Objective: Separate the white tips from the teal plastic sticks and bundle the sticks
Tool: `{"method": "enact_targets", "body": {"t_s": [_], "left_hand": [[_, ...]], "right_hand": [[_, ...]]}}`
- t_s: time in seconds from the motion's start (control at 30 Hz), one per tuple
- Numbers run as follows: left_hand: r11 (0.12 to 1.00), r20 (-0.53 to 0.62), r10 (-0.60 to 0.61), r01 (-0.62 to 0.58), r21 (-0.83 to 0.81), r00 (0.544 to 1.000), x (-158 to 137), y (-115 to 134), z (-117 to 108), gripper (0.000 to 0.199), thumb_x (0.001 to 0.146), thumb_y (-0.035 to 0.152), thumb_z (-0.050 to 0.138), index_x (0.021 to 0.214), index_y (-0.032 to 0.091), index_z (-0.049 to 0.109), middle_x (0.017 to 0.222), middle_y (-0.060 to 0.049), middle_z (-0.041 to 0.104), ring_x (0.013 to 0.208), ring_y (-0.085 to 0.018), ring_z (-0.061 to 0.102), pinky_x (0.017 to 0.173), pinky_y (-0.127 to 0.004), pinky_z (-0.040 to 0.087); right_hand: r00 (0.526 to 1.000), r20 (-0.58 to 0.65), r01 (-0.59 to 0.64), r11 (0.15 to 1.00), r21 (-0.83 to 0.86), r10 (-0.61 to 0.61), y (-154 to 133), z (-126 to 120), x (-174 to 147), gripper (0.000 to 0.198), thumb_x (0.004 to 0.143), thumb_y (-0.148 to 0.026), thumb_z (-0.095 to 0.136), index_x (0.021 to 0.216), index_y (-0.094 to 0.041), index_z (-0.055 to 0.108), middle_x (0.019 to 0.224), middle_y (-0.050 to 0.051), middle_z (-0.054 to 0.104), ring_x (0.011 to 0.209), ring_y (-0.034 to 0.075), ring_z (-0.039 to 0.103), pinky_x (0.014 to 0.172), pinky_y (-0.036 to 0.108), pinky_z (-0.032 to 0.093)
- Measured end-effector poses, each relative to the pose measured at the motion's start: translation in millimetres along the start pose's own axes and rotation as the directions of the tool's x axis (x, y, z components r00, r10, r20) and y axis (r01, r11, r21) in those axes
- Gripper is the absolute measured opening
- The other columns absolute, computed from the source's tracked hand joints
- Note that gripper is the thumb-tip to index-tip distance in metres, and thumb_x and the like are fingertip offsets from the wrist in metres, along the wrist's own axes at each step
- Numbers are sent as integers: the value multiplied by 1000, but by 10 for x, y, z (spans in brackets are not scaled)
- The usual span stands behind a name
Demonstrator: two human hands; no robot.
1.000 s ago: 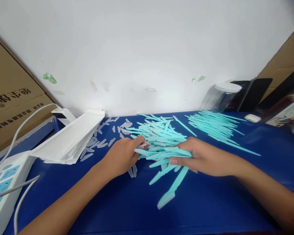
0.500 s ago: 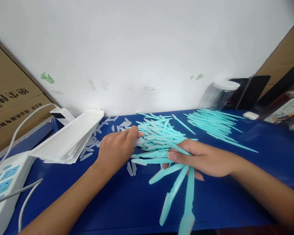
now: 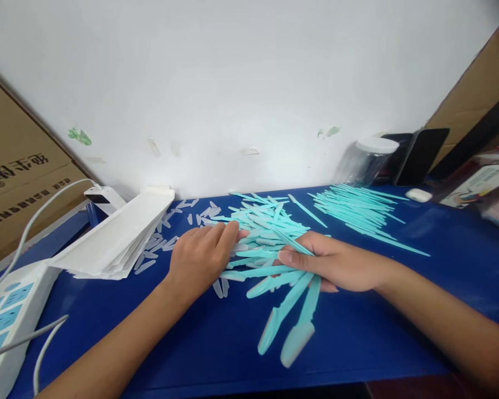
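My right hand (image 3: 336, 260) is closed around several turquoise eyebrow razors (image 3: 289, 307), fanned out with their blade heads toward the left and the front edge. Beside their tips my left hand (image 3: 205, 252) has its thumb and fingers pinched together at the heap; what they grip is hidden, though something translucent shows under the thumb. Behind both hands lies a loose heap of the same razors (image 3: 270, 213). Small clear blade caps (image 3: 153, 244) are scattered left of the heap, and a couple of caps (image 3: 221, 288) rest below my left hand.
More razors (image 3: 357, 210) lie in a second pile at the right. Behind stand a lidded clear jar (image 3: 368, 160) and a dark phone (image 3: 422, 155). White paper sleeves (image 3: 116, 238), a power strip (image 3: 12, 316) with cables and a cardboard box (image 3: 20, 177) occupy the left of the blue table (image 3: 183, 349).
My right hand and the fanned razors have shifted slightly left and up, closer to my left hand. The left fingers have moved slightly right, and the lowest razors have swung left.
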State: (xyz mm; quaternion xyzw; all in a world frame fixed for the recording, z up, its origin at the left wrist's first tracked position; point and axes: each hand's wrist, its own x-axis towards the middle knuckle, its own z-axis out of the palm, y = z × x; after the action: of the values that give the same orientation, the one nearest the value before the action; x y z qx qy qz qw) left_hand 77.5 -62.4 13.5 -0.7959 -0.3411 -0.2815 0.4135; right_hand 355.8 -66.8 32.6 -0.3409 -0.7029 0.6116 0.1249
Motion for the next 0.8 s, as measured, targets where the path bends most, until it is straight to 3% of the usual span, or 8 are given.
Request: {"method": "enact_targets", "body": {"t_s": [0.13,0.3,0.4,0.47,0.57,0.7,0.8], "left_hand": [[1000,12,-2,1,14,1000,-2,-2,-3,31,110,30,61,81,19,64,56,5,56,47,-12,47,49,-30,32],[999,121,-25,22,32,992,-23,1,-23,32,112,30,55,83,21,64,58,3,58,49,-13,48,52,-31,31],[999,161,-45,41,25,986,-22,11,-39,35,114,31,51,83,22,64,59,2,59,50,-13,48,53,-32,30],[999,145,-33,29,26,989,-14,19,-48,34,113,31,53,82,22,64,59,3,58,50,-13,48,52,-32,30],[999,105,6,-10,43,994,-1,33,-58,31,110,31,61,80,21,62,57,4,54,49,-12,46,51,-31,31],[997,94,49,-53,47,994,-3,59,-65,30,108,31,65,80,20,62,57,5,52,49,-12,47,50,-32,32],[997,87,73,-75,27,994,-5,82,-69,27,108,31,65,83,20,64,56,6,51,49,-12,47,50,-32,31]], "right_hand": [[997,-45,-56,998,37,58,5,-1,-10,54,102,-68,61,78,-21,53,60,-11,33,48,8,42,56,25,40],[991,-71,-107,992,68,112,31,6,-20,53,98,-69,67,81,-20,58,65,-9,38,51,8,43,54,24,40],[993,-38,-106,988,115,111,-12,14,-14,51,97,-69,69,92,-18,70,71,-5,54,51,7,39,50,23,37],[992,-11,-120,982,148,123,-54,20,-12,51,96,-68,70,99,-17,75,87,0,69,51,5,37,49,23,34],[983,-21,-176,968,177,183,-95,30,-14,52,95,-67,72,103,-16,75,105,6,77,55,5,43,49,23,32],[952,-92,-267,940,210,291,-81,48,-16,55,88,-68,79,105,-17,66,100,5,76,60,7,47,51,23,35],[948,-87,-285,939,190,305,-64,66,-9,58,86,-72,80,99,-18,61,95,3,73,58,6,44,51,23,35]]}}
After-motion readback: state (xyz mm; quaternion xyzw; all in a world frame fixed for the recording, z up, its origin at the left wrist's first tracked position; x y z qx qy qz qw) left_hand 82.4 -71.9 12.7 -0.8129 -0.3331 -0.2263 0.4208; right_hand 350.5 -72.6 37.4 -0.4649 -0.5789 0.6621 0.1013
